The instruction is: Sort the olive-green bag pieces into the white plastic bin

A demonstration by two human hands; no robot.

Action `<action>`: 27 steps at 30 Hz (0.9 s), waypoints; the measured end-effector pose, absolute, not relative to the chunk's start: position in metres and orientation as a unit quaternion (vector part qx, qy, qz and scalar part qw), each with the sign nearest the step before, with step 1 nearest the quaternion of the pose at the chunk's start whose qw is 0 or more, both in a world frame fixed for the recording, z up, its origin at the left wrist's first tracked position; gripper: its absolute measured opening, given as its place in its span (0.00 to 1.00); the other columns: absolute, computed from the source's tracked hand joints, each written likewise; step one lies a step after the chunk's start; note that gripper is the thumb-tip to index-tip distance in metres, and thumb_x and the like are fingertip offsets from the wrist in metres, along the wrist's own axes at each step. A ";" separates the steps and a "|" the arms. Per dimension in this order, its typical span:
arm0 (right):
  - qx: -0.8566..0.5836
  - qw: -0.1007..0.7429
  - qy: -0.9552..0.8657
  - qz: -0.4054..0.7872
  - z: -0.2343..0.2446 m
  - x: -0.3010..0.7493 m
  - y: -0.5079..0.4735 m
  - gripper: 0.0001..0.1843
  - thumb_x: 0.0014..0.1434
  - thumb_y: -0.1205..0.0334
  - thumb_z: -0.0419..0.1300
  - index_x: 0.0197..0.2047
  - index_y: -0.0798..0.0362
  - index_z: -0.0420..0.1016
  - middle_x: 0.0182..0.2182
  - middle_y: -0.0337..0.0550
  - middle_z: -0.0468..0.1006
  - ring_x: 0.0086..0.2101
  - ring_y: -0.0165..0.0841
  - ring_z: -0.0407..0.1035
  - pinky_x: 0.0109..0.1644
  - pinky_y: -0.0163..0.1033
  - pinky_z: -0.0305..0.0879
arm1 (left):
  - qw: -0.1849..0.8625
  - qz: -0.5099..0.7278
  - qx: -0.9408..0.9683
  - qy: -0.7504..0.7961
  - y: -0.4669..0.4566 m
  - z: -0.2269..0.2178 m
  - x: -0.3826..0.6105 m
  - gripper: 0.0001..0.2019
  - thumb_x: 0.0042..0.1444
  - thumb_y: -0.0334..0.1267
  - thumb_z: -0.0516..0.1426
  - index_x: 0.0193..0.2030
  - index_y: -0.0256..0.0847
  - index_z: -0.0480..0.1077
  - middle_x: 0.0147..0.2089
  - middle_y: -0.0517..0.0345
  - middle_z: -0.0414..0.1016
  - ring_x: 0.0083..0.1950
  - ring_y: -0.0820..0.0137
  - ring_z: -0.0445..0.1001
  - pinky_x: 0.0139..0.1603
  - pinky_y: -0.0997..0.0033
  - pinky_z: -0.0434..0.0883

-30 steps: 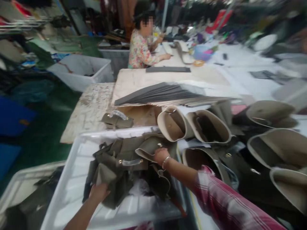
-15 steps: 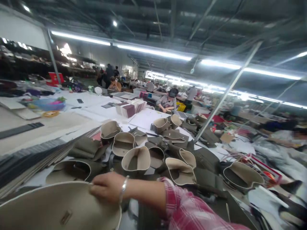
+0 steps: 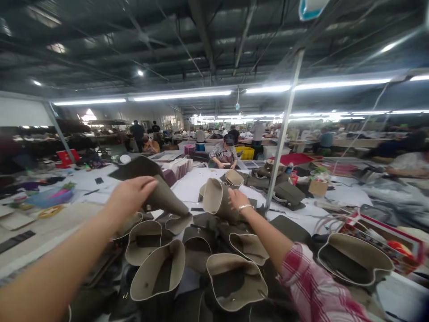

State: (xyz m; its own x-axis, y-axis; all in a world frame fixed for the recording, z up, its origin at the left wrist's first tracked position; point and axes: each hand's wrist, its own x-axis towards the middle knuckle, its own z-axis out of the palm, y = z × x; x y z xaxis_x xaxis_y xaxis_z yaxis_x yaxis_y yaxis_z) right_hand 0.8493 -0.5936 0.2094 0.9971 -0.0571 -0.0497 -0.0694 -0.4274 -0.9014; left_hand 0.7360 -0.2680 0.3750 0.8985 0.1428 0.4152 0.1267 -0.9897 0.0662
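Note:
Both my arms reach out over a heap of olive bag shells with beige lining. My left hand (image 3: 131,193) rests on and grips a folded olive bag piece (image 3: 150,183) held up above the heap. My right hand (image 3: 237,200), a silver bangle on its wrist and a red plaid sleeve behind it, is closed on the side of an upright bag shell (image 3: 215,198). Several open bag shells (image 3: 157,270) lie mouth-up below my arms.
A metal pole (image 3: 283,129) rises from the white table (image 3: 191,185) just right of my right hand. A seated person (image 3: 224,153) works across the table. A box with red print (image 3: 385,232) sits at the right, a blue basin (image 3: 50,196) at the left.
My view has swung up from the white bin to the table and hall. My right hand left the large shell and reached forward onto an upright one. My left arm came up holding a bag piece.

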 end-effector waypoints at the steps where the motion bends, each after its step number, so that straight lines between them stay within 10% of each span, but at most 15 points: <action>1: -0.841 0.540 0.047 0.014 0.196 0.853 -0.604 0.20 0.66 0.49 0.42 0.43 0.57 0.63 0.40 0.50 0.72 0.31 0.30 0.68 0.27 0.32 0.62 | 0.018 0.157 0.985 0.072 -0.286 0.362 0.753 0.22 0.60 0.45 0.56 0.60 0.41 0.65 0.49 0.64 0.74 0.50 0.67 0.71 0.52 0.72 0.65; 4: -0.860 0.509 0.012 0.023 0.158 0.846 -0.616 0.20 0.65 0.50 0.44 0.44 0.57 0.66 0.39 0.49 0.74 0.33 0.31 0.70 0.27 0.31 0.63 | 0.033 0.049 0.997 0.053 -0.313 0.291 0.773 0.28 0.59 0.45 0.56 0.64 0.37 0.59 0.55 0.49 0.70 0.55 0.59 0.69 0.55 0.64 0.65; 12: -0.876 0.313 -0.338 0.145 0.129 0.722 -0.480 0.20 0.60 0.53 0.47 0.47 0.57 0.70 0.44 0.50 0.74 0.42 0.37 0.70 0.50 0.43 0.65 | 0.277 0.029 0.951 0.138 -0.171 0.079 0.508 0.20 0.59 0.47 0.49 0.51 0.41 0.72 0.51 0.54 0.73 0.53 0.65 0.71 0.57 0.69 0.65; 19: -0.682 0.112 -0.658 0.299 0.105 0.582 -0.265 0.22 0.59 0.48 0.47 0.51 0.47 0.70 0.48 0.51 0.73 0.43 0.40 0.71 0.50 0.46 0.68 | 0.271 0.111 0.780 0.554 -0.059 0.036 0.172 0.16 0.60 0.43 0.48 0.44 0.40 0.74 0.43 0.57 0.76 0.45 0.68 0.73 0.50 0.72 0.67; 27: -0.566 -0.032 -0.718 0.403 0.055 0.369 -0.033 0.14 0.61 0.60 0.53 0.45 0.59 0.73 0.39 0.51 0.76 0.42 0.41 0.71 0.47 0.41 0.66 | 0.263 0.103 0.590 0.756 0.046 -0.051 0.010 0.10 0.59 0.37 0.54 0.45 0.38 0.71 0.48 0.54 0.74 0.47 0.69 0.73 0.49 0.75 0.68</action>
